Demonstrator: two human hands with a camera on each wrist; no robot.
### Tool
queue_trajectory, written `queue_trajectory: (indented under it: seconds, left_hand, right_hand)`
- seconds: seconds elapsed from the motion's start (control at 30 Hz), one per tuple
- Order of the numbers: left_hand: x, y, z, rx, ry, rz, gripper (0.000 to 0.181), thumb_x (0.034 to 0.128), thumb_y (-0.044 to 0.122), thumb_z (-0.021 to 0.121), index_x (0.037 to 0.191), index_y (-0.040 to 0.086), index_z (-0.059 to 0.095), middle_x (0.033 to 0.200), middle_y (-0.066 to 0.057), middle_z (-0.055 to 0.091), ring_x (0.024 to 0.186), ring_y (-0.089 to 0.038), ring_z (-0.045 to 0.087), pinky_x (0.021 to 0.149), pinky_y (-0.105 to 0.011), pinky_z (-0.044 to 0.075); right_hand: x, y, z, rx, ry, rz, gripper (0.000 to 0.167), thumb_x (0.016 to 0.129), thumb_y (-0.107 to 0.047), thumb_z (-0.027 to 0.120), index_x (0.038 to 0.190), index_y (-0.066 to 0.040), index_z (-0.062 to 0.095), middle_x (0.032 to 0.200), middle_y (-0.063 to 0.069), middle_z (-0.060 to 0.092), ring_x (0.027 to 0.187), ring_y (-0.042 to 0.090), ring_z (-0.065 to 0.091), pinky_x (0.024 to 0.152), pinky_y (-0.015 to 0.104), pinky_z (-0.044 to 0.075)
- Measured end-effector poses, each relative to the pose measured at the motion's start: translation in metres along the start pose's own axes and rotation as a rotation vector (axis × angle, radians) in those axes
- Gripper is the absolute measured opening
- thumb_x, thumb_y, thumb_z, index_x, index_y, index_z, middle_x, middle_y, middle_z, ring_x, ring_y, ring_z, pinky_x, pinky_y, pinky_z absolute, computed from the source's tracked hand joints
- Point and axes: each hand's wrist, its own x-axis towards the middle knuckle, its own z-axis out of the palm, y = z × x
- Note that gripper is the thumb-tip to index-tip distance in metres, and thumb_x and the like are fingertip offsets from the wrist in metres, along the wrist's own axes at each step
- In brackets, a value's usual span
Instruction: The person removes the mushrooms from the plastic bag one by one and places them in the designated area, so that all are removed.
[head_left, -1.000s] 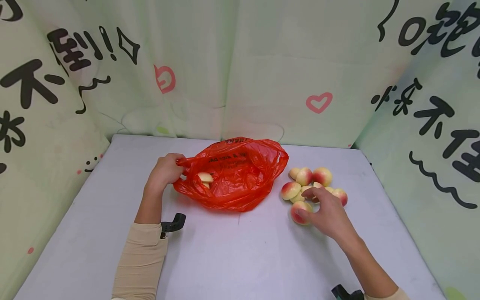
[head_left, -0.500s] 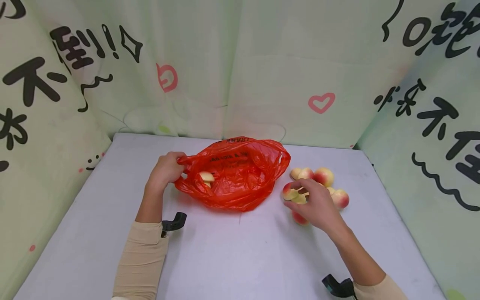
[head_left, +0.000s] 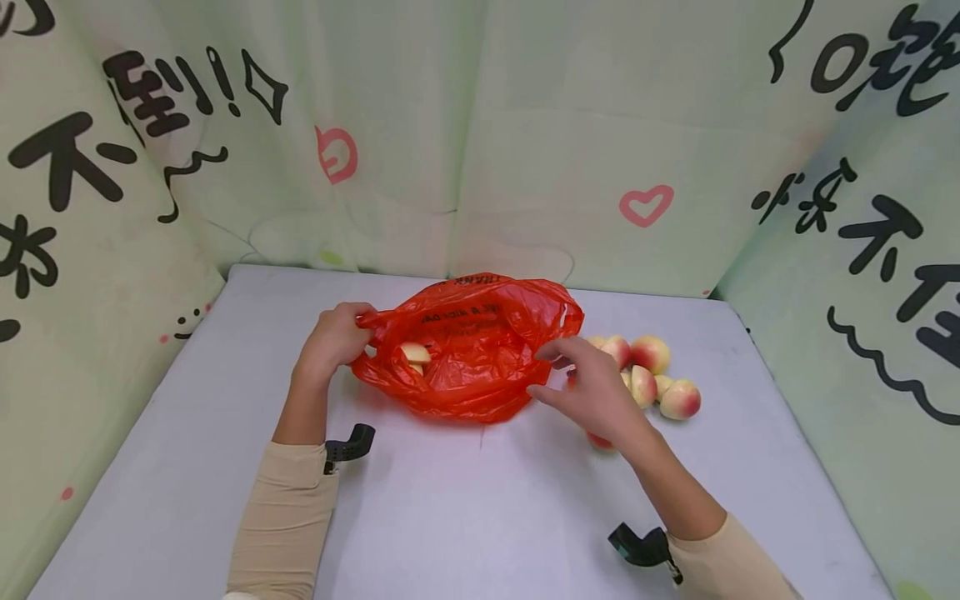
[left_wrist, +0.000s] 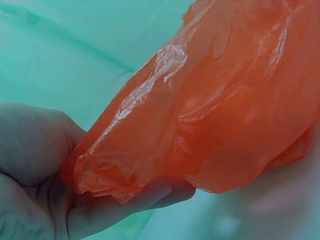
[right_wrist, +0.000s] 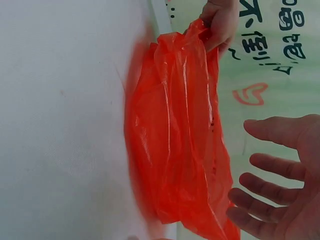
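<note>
A crumpled red plastic bag (head_left: 472,375) with black print lies on its side, its mouth partly facing the front. My left hand (head_left: 341,337) pinches the bag's left edge between thumb and fingers, as the left wrist view also shows with the bag (left_wrist: 225,110) draped over the fingers. Pale yellow pieces (head_left: 415,354) show inside the bag's left part. Close to the bag's right rim, my right hand (head_left: 592,387) hovers with fingers spread and nothing visible between them. In the right wrist view, that hand (right_wrist: 290,185) is plainly spread.
Several small red-and-yellow peaches (head_left: 651,355) are grouped right of the bag, partly hidden behind the right hand. The white tabletop (head_left: 465,508) has pale green printed curtains (head_left: 540,125) standing round its back and sides.
My right hand has moved left from the peaches to the bag's right rim, its fingers spread apart. The left hand keeps its grip on the bag, nearly still.
</note>
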Motion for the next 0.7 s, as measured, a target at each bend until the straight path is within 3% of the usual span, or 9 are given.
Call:
queue_trajectory:
  seconds: [0.4, 0.7]
  left_hand:
    - [0.000, -0.001, 0.000, -0.002, 0.010, 0.012, 0.033, 0.1050, 0.014, 0.056, 0.137, 0.008, 0.062, 0.122, -0.020, 0.069, 0.092, -0.030, 0.066, 0.069, -0.027, 0.060]
    - [0.001, -0.002, 0.000, 0.002, 0.018, 0.023, 0.035, 0.1038, 0.012, 0.057, 0.139, 0.007, 0.061, 0.122, -0.020, 0.069, 0.092, -0.029, 0.066, 0.069, -0.026, 0.060]
  right_hand:
    - [0.026, -0.028, 0.016, 0.023, -0.048, -0.100, 0.044, 0.085, -0.025, 0.087, 0.123, -0.016, 0.068, 0.121, 0.003, 0.068, 0.110, 0.026, 0.063, 0.082, 0.039, 0.062]
    - [0.044, -0.037, 0.029, 0.051, -0.101, -0.145, 0.041, 0.086, -0.019, 0.085, 0.122, -0.014, 0.068, 0.121, 0.004, 0.069, 0.114, 0.030, 0.064, 0.086, 0.045, 0.063]
